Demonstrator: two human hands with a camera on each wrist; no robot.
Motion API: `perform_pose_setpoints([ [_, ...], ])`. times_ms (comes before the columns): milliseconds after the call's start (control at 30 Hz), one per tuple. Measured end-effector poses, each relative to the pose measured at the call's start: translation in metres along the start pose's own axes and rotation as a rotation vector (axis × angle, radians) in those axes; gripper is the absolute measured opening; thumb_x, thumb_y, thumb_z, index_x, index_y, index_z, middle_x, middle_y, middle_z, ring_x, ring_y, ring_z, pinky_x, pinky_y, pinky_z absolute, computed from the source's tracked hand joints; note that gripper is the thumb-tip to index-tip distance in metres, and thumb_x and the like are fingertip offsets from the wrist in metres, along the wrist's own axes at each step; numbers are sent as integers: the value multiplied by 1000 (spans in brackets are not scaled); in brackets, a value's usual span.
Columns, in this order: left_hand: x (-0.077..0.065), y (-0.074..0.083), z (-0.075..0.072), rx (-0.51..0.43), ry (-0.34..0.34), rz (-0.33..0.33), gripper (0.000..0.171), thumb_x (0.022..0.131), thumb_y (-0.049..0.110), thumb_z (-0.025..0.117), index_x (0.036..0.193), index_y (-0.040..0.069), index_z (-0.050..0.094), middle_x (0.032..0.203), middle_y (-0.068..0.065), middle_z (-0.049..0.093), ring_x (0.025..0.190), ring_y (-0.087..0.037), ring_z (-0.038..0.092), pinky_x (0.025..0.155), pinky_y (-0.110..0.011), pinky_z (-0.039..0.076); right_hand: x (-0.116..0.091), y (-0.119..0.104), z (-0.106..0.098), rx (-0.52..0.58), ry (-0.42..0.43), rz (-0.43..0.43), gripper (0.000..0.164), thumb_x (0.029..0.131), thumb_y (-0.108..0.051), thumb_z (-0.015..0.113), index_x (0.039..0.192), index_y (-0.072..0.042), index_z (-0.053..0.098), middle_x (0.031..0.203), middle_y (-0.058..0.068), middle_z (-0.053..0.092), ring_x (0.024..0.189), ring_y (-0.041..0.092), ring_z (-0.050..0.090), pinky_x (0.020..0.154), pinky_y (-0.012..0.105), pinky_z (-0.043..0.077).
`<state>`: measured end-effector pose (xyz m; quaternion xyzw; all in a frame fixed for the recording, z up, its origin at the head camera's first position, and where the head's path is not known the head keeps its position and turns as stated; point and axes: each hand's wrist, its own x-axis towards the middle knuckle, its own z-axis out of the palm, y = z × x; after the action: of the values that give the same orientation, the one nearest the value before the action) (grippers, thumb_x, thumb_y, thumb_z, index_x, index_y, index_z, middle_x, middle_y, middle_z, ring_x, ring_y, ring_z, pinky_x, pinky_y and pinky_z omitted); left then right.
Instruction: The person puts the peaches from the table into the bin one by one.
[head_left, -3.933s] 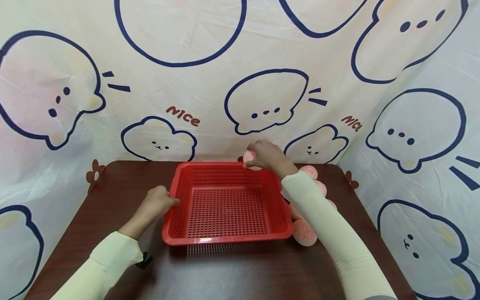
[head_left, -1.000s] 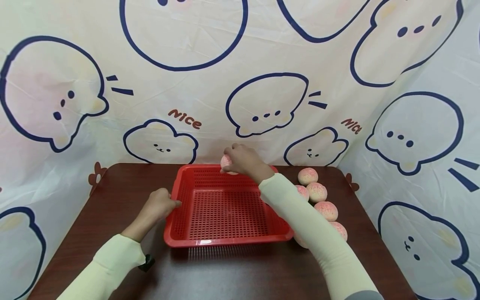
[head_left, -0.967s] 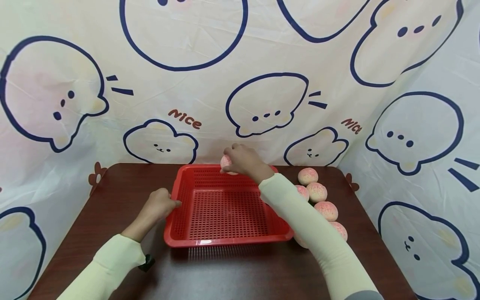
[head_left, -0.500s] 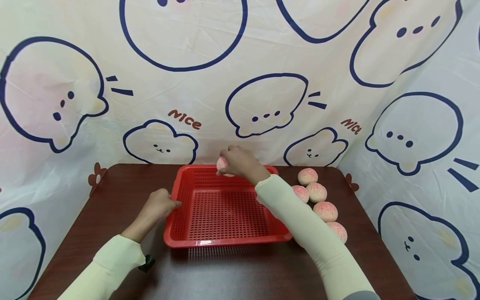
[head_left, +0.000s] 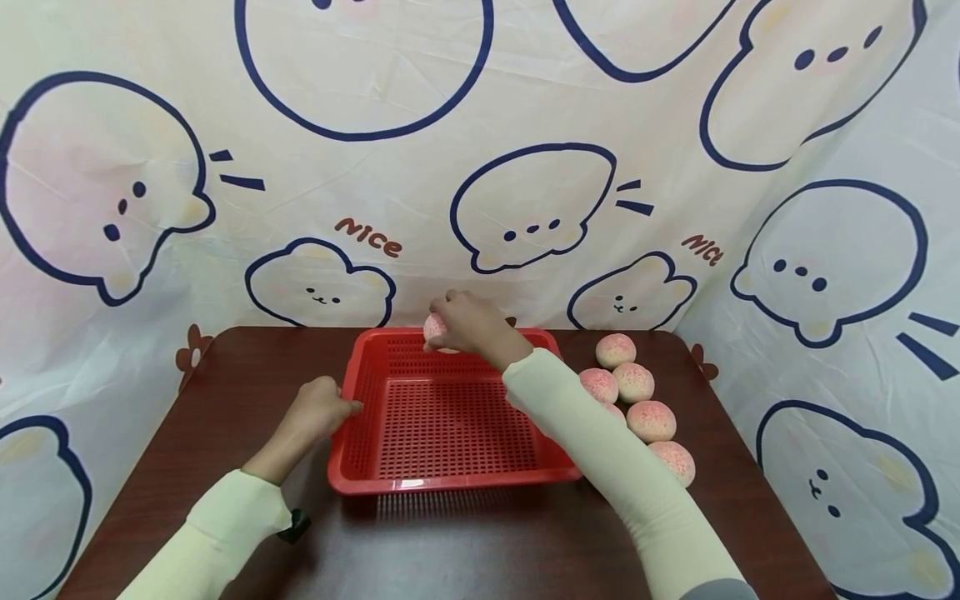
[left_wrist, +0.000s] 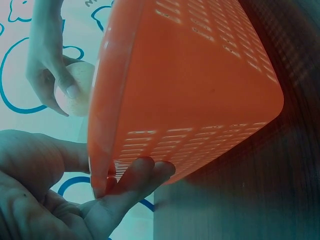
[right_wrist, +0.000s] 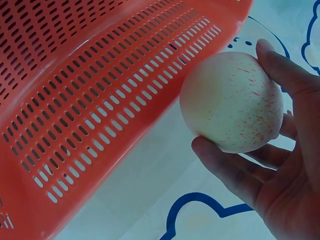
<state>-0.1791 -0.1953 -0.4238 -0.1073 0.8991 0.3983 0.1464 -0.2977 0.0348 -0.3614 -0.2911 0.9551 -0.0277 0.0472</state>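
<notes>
A red plastic basket (head_left: pixel 457 480) with slotted walls sits mid-table, and no peach shows inside it. My left hand (head_left: pixel 318 408) grips its left rim; in the left wrist view the thumb is on one side of the rim (left_wrist: pixel 102 120) and the fingers are on the other. Over the far rim, my right hand (head_left: pixel 476 327) holds a pale peach with pink speckles (head_left: pixel 433 328). Close up in the right wrist view, thumb and fingers (right_wrist: pixel 225 167) curl around this peach (right_wrist: pixel 227 102), with the basket wall (right_wrist: pixel 105 100) beside it.
Several similar peaches (head_left: pixel 651 421) lie on the dark wooden table (head_left: pixel 255 367) to the right of the basket, partly hidden by my right sleeve (head_left: pixel 592 442). A cloth with cartoon outlines (head_left: pixel 420 192) hangs behind the table and along its sides.
My right hand has moved left along the basket's far rim with the peach in its grip. More peaches on the right show from behind the sleeve. My left hand keeps its hold.
</notes>
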Motion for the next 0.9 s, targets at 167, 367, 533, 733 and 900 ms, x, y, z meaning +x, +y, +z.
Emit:
perform_pose_setpoints([
  [167,0,0,0,-5,-1,-3,28,94,5,66,112,-17,60,87,-24,72,66,-23,74,65,-39,65,0,-2,2,29,8,2,64,89,-54,74,141,-20,58,128,4,63,106,19,57,99,40,56],
  [367,-1,1,0,-13,-3,-4,30,95,5,67,113,-17,60,88,-25,72,66,-24,74,65,-39,65,1,-5,4,32,7,-3,64,89,-54,73,140,-20,58,125,4,63,104,18,57,97,37,56],
  [533,0,-1,0,-22,-7,2,29,94,5,65,113,-18,60,88,-25,73,66,-25,75,64,-40,65,1,-8,7,46,12,-12,64,89,-54,74,140,-18,59,124,4,62,104,18,57,97,38,56],
  [733,1,-2,0,-26,-3,19,29,94,4,65,113,-18,60,88,-26,73,66,-25,75,63,-40,65,0,-9,10,83,0,-11,63,90,-52,74,140,-18,58,127,4,61,107,18,56,98,38,56],
  [900,1,-3,-1,-27,-9,20,27,95,4,64,111,-17,61,86,-24,73,65,-24,74,62,-38,64,1,-12,11,51,-8,-10,62,90,-53,73,140,-19,58,130,4,62,109,18,55,100,38,55],
])
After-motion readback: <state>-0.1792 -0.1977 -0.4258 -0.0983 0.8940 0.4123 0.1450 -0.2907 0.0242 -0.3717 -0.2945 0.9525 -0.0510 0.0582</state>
